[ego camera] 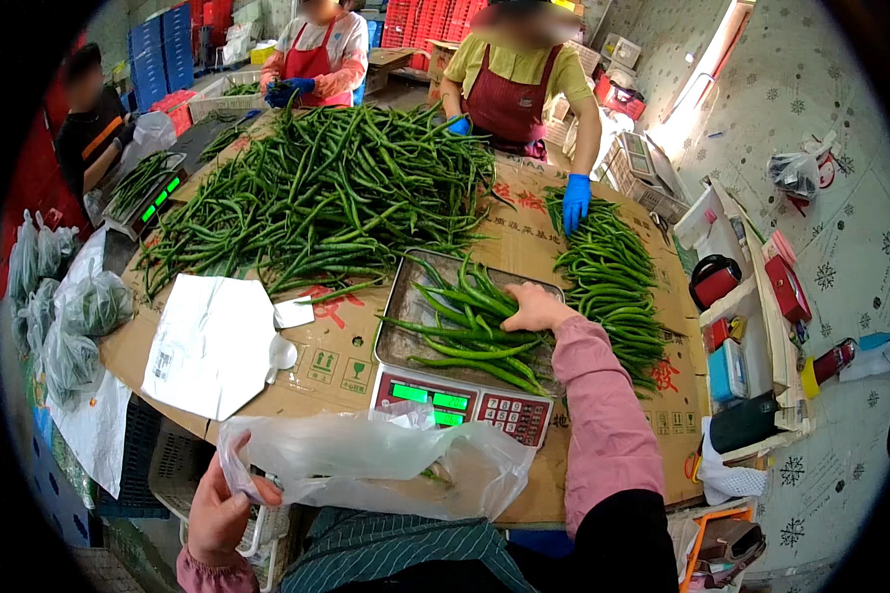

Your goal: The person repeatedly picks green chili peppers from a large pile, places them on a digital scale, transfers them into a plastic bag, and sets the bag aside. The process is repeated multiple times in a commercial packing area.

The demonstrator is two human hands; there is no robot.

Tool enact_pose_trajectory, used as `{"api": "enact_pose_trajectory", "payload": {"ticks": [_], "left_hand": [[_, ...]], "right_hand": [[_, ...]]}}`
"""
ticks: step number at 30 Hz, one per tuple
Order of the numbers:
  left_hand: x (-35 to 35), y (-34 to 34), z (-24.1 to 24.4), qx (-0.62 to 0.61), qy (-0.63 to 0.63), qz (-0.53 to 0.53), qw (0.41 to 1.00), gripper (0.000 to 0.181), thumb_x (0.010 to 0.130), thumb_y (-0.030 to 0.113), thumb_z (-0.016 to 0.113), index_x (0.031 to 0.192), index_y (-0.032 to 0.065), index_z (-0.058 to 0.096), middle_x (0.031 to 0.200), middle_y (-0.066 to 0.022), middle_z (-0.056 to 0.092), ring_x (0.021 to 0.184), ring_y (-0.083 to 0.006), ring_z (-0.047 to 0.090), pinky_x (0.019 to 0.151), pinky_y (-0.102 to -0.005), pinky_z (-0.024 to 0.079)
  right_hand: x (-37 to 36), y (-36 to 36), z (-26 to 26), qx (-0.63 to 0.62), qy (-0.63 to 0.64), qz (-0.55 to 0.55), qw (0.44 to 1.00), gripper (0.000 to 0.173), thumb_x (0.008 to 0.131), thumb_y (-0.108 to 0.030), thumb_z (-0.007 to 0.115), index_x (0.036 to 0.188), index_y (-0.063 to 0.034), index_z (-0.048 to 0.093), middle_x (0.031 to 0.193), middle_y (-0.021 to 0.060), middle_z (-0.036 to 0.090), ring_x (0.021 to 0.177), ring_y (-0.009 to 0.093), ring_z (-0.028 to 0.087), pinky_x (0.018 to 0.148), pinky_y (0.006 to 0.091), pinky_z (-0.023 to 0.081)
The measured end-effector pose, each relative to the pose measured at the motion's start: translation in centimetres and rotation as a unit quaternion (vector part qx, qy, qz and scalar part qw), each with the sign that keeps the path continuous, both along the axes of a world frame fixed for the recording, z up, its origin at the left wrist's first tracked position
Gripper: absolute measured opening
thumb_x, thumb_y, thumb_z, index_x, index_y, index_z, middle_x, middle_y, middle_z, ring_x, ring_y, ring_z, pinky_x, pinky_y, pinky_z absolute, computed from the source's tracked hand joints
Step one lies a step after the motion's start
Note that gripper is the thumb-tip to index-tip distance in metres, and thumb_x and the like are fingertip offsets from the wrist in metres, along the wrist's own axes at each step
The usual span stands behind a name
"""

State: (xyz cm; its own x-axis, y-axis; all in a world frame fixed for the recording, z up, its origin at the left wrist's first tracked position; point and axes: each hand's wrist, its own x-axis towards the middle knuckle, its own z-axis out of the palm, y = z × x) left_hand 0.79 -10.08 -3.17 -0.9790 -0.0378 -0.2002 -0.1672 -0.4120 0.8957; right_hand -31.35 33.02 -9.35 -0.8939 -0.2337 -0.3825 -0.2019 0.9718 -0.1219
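Observation:
My left hand [226, 500] pinches the left edge of a clear plastic bag [386, 452], which hangs across the front of the table. Over the weighing pan [400, 296] of a digital scale [460, 408], my right hand [538, 305] grips the ends of long green chili peppers [482, 333] lying there. Green digits glow on the scale's display; the bag hides part of its lower edge. To the right of the pan runs a neat row of green chili peppers [612, 289]. Beyond the pan rises a large loose heap of green chili peppers [326, 185].
White plastic bags [211, 345] lie flat on the cardboard-covered table [326, 385]. Filled bags [74, 326] sit at far left, near a second scale [148, 200]. A co-worker's blue-gloved hand [577, 201] touches the row; two other people stand beyond. A foam box [756, 333] holds items at right.

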Motion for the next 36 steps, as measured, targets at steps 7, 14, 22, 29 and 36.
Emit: {"api": "enact_pose_trajectory", "payload": {"ticks": [7,14,22,29,36], "left_hand": [[1.5,-1.4,-1.0,-0.083,-0.013,-0.005,0.996,0.027,0.085,0.02,0.062,0.092,-0.006,0.057,0.072,-0.0167,0.064,0.069,-0.0259,0.062,0.074,-0.0378,0.048],[1.9,-1.0,-1.9,0.035,0.072,0.046,0.996,0.054,0.085,0.026,0.064,0.124,-0.0079,0.045,0.067,-0.0147,0.062,0.068,-0.0276,0.062,0.072,-0.0382,0.048],[2.6,-0.4,-0.5,-0.005,0.022,0.04,0.999,0.095,0.074,0.03,0.075,0.14,-0.0087,0.018,0.065,-0.0162,0.061,0.061,-0.028,0.062,0.068,-0.0397,0.051],[2.1,0.1,0.1,0.012,0.023,-0.009,1.0,0.104,0.07,0.027,0.077,0.143,-0.0031,0.008,0.065,-0.0166,0.061,0.061,-0.0303,0.062,0.069,-0.0418,0.051],[2.3,0.3,0.9,-0.049,0.025,-0.045,0.997,0.077,0.076,0.034,0.071,0.131,-0.0046,0.032,0.079,-0.013,0.058,0.071,-0.0213,0.058,0.068,-0.0344,0.048]], "right_hand": [[-0.1,-0.4,0.1,-0.076,0.048,0.063,0.994,0.071,0.068,-0.029,0.071,0.124,0.003,0.042,0.114,0.0253,0.054,0.111,0.038,0.051,0.092,0.0412,0.042],[0.9,0.6,-1.6,-0.154,0.103,0.086,0.979,0.066,0.067,-0.022,0.072,0.122,-0.0007,0.041,0.105,0.0249,0.059,0.1,0.04,0.056,0.084,0.0451,0.045],[4.1,-2.4,3.8,-0.09,0.217,-0.001,0.972,0.069,0.066,-0.018,0.068,0.125,-0.0047,0.036,0.092,0.0248,0.062,0.088,0.041,0.06,0.073,0.0466,0.047],[4.8,0.1,2.5,-0.236,0.358,-0.083,0.899,0.066,0.07,-0.014,0.069,0.127,-0.0057,0.036,0.101,0.022,0.062,0.091,0.039,0.06,0.075,0.043,0.048],[5.4,2.7,6.7,-0.525,0.5,-0.142,0.675,0.05,0.081,-0.007,0.061,0.124,-0.0071,0.035,0.102,0.0141,0.061,0.087,0.028,0.062,0.071,0.0359,0.05]]}}
